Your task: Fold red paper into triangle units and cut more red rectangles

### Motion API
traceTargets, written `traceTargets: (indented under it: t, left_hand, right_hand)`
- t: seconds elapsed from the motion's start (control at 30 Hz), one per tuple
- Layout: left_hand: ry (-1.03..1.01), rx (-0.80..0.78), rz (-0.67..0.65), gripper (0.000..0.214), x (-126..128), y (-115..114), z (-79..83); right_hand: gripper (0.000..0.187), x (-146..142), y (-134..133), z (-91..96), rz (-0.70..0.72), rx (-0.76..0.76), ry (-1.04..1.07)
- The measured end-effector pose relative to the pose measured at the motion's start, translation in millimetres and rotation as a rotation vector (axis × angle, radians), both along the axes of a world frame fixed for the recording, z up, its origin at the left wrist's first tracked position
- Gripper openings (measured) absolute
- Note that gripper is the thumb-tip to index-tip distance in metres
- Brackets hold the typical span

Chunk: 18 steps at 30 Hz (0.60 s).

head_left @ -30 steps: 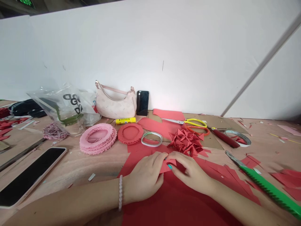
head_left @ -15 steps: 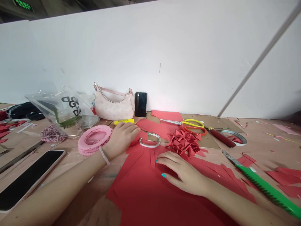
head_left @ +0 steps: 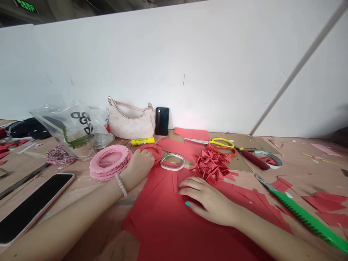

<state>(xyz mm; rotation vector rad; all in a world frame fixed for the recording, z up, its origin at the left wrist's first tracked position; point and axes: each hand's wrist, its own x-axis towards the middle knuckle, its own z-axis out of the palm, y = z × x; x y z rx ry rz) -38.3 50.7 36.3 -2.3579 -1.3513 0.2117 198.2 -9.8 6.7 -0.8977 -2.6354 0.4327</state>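
1. the left hand [head_left: 138, 168], with a beaded bracelet [head_left: 120, 185] at its wrist, sits on a red scalloped paper ring [head_left: 155, 152], and its fingers [head_left: 145, 154] cover part of the ring. from this view i cannot tell whether they are pinching it or only resting on it.
2. the right hand [head_left: 206, 199] lies open and palm down on a large red paper sheet [head_left: 157, 217], holding nothing. its fingers spread out towards a cut slit in the paper.
3. the red ring lies just beside a stack of pink scalloped paper rings [head_left: 110, 162] and a white-and-green paper loop [head_left: 172, 161]. a heap of folded red paper triangles [head_left: 209, 166] stands just beyond the sheet.
4. the wooden surface [head_left: 299, 159] carries a yellow glue stick [head_left: 143, 141], yellow-handled scissors [head_left: 221, 143], a red-handled craft knife [head_left: 254, 159], a roll of tape [head_left: 268, 158], a green serrated cutter [head_left: 307, 214] and scattered red offcuts [head_left: 323, 203]. a phone in a pink case [head_left: 35, 204] lies flat at the left.
5. against the white wall [head_left: 190, 72] stand a pale pink handbag [head_left: 130, 124] and a black phone [head_left: 162, 121], with a clear plastic bag [head_left: 73, 127] nearby. a green exit sign [head_left: 25, 6] glows high up at the left.
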Motion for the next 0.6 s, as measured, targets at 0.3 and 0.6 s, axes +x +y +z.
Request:
traceTargets:
  t: [0.3,0.6]
  left_hand:
    - [0.006,-0.068,0.053,0.019,-8.2,1.5,-0.2]
    - [-0.126,0.032,-0.023,0.018,-15.7,12.5,-3.9]
  right_hand:
    - [0.023,-0.3,0.9,-1.4,0.001,0.004,-0.005]
    - [0.031,0.4,-0.8,-2.2,-0.045,0.138,-0.006]
